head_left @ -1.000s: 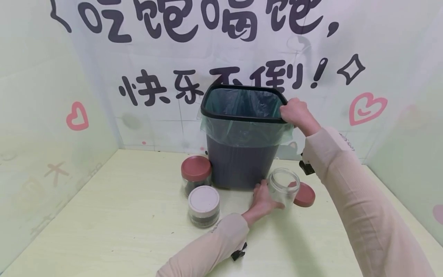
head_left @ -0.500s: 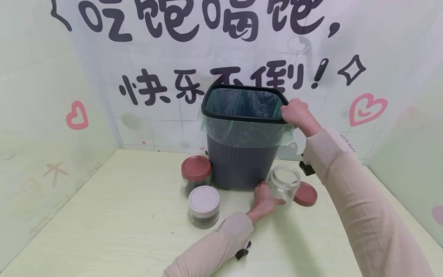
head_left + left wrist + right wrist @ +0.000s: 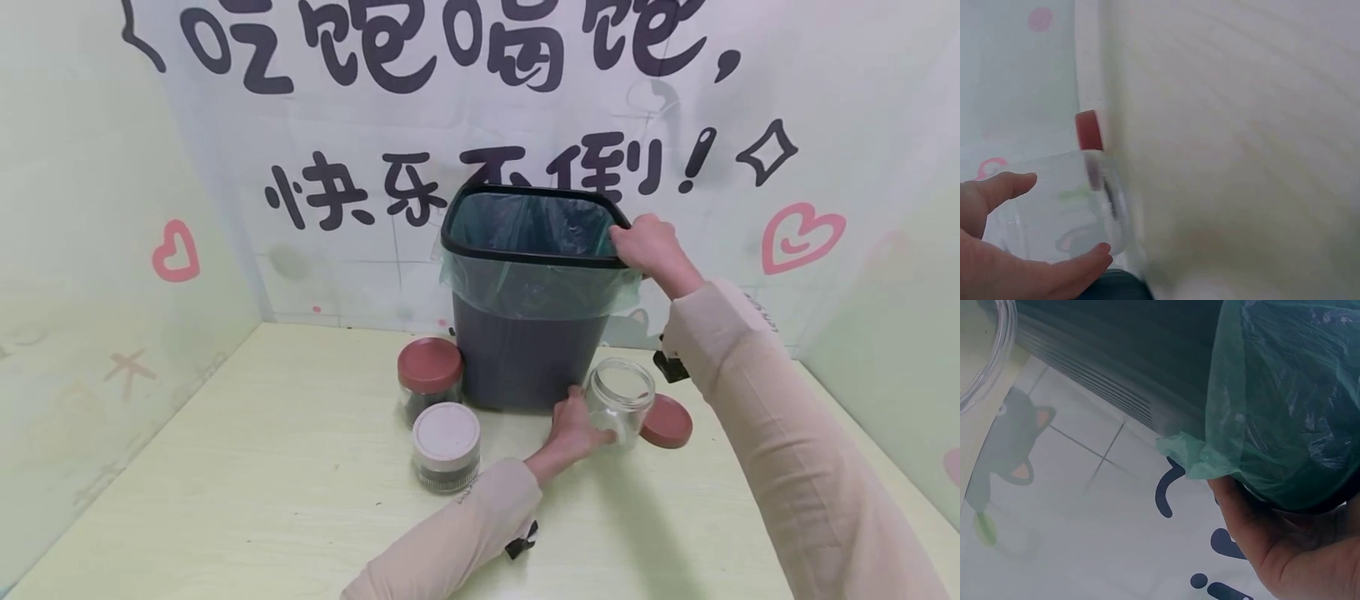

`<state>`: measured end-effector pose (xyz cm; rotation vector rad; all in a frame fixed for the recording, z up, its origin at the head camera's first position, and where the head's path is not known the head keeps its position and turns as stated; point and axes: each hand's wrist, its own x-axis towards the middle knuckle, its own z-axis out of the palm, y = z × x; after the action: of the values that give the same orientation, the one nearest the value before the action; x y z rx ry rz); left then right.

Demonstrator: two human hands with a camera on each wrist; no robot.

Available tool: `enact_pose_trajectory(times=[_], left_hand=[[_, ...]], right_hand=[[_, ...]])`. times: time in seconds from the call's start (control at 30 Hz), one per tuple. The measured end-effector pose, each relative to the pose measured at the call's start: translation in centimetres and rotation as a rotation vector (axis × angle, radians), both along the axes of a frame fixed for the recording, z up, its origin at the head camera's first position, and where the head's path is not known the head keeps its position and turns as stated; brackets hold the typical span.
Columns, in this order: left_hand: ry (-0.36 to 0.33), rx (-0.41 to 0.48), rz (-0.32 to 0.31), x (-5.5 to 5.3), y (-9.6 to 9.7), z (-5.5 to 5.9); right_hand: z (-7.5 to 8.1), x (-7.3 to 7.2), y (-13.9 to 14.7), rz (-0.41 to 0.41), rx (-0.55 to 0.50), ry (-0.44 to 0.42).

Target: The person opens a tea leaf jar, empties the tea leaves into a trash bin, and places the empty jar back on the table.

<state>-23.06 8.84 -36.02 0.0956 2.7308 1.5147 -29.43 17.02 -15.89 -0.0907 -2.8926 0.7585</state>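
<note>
A clear, lidless jar (image 3: 621, 408) is standing right of lower center in the head view, where a person's left hand (image 3: 572, 429) is resting against its near left side, thumb and fingers spread wide. A red lid (image 3: 666, 422) is lying just to the jar's right. At center, a dark bin (image 3: 528, 358) lined with a green bag (image 3: 540, 290) is standing upright, the right hand (image 3: 651, 244) gripping its rim at the right corner. Left of the bin, a red-lidded jar (image 3: 429, 377) and a white-lidded jar (image 3: 446, 446) are sharing the pale table (image 3: 262, 467), a lettered wall (image 3: 337, 121) filling the upper frame.
</note>
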Motion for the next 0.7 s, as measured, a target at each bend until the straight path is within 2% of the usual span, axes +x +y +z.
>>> enact_pose_trajectory(times=[0.17, 0.37, 0.53, 0.6, 0.7], left_hand=[[0.066, -0.003, -0.051, 0.3, -0.7, 1.8], [0.249, -0.116, -0.189, 0.8, -2.7, 4.8], [0.354, -0.153, -0.329, 0.9, -6.4, 7.2], [0.408, -0.155, -0.358, 0.9, -8.2, 7.8], [0.479, -0.146, -0.363, 1.1, -10.9, 8.4]], right_hand=[[0.2, 0.7, 0.7, 0.037, -0.029, 0.015], [0.1, 1.6, 2.2, 0.084, -0.127, 0.061], [-0.8, 3.1, 3.8, 0.133, -0.091, 0.067], [-1.4, 3.9, 4.5, 0.161, -0.063, 0.046], [-2.6, 5.3, 5.7, 0.198, -0.033, 0.018]])
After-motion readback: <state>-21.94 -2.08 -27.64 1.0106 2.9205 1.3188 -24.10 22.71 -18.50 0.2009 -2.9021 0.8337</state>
